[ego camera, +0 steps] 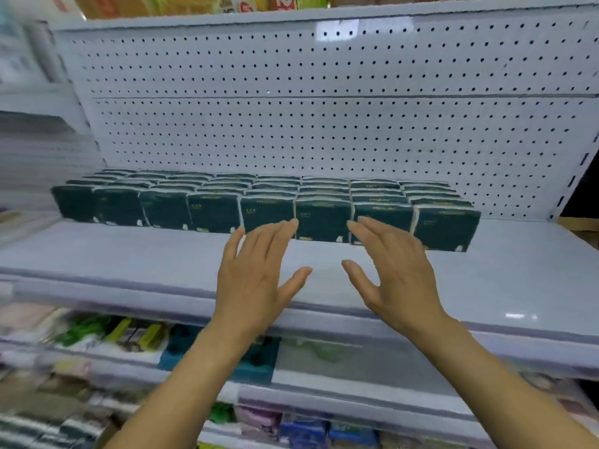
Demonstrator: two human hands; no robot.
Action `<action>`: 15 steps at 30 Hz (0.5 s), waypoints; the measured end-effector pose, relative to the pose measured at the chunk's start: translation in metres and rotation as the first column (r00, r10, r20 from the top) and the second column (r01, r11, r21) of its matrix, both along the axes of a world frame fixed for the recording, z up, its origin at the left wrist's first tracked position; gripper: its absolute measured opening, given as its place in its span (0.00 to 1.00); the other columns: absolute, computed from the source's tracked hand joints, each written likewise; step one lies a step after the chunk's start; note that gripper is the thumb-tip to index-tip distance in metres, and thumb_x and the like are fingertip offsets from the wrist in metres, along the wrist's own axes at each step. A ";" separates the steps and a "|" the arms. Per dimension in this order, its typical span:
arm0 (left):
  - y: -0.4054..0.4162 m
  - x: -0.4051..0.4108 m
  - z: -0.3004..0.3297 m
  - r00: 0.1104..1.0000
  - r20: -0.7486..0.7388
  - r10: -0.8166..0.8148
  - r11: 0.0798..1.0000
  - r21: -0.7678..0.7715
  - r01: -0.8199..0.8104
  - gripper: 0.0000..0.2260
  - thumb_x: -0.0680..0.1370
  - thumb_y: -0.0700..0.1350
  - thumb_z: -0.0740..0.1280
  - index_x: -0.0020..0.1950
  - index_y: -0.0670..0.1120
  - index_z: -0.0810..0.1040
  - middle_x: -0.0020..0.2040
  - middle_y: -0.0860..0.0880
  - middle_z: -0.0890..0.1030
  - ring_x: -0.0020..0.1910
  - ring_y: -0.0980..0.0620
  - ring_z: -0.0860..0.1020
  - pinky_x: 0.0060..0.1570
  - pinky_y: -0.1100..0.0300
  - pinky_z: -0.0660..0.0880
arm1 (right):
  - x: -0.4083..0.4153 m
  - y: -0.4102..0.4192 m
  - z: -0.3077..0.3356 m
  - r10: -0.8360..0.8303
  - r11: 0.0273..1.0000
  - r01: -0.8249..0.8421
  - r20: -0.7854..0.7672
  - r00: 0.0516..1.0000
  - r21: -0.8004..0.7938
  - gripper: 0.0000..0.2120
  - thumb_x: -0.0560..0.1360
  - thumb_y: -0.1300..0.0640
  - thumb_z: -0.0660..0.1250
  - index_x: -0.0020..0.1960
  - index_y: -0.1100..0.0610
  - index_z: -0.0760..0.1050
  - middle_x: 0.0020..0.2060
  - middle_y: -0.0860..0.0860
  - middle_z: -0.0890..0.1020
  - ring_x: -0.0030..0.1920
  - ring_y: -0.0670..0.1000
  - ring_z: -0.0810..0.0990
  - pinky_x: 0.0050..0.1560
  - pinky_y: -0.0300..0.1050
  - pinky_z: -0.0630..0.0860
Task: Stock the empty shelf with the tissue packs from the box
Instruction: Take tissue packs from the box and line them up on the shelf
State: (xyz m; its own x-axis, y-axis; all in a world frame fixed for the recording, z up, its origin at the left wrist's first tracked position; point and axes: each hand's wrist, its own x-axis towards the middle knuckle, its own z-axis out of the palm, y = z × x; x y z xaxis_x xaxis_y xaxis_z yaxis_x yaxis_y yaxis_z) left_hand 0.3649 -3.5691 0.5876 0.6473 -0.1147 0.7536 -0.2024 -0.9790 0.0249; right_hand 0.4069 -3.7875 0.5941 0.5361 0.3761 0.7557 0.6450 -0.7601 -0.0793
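Note:
Several dark green tissue packs point(269, 202) stand upright in tight rows at the back of the white shelf point(129, 254), against the perforated back panel. My left hand point(256, 273) and my right hand point(392, 270) hover over the shelf's bare front strip, palms facing each other, fingers straight and spread. Their fingertips reach the front row on either side of one pack point(322, 220), and both hands hold nothing. The box is out of view.
The pegboard back panel point(324, 108) rises behind the packs. Lower shelves point(356, 403) below hold assorted coloured packaged goods. Another shelf with products sits above at the top edge. The view's left side is blurred.

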 end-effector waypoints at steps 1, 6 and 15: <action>0.018 -0.016 -0.004 1.000 -0.012 0.026 1.000 0.006 -0.026 0.28 0.78 0.60 0.64 0.74 0.47 0.68 0.66 0.49 0.77 0.64 0.48 0.74 0.69 0.42 0.66 | -0.009 0.019 -0.004 0.037 0.999 -0.037 -0.010 0.999 -0.010 0.24 0.78 0.46 0.60 0.70 0.57 0.72 0.65 0.54 0.77 0.64 0.54 0.73 0.63 0.53 0.70; 0.119 -0.102 -0.021 0.992 -0.047 0.118 0.993 0.034 -0.117 0.26 0.79 0.59 0.62 0.72 0.45 0.71 0.65 0.48 0.77 0.65 0.47 0.75 0.68 0.42 0.67 | -0.061 0.129 -0.021 0.204 0.978 -0.206 -0.058 0.977 -0.040 0.25 0.78 0.46 0.60 0.70 0.58 0.71 0.66 0.56 0.76 0.63 0.58 0.75 0.60 0.56 0.73; 0.326 -0.258 -0.061 0.886 -0.352 0.302 0.951 0.048 -0.306 0.27 0.79 0.60 0.62 0.74 0.48 0.68 0.68 0.47 0.74 0.65 0.45 0.74 0.60 0.48 0.73 | -0.171 0.345 -0.084 0.390 0.911 -0.410 -0.240 0.889 -0.040 0.23 0.79 0.46 0.57 0.70 0.55 0.70 0.65 0.54 0.76 0.60 0.57 0.77 0.50 0.53 0.78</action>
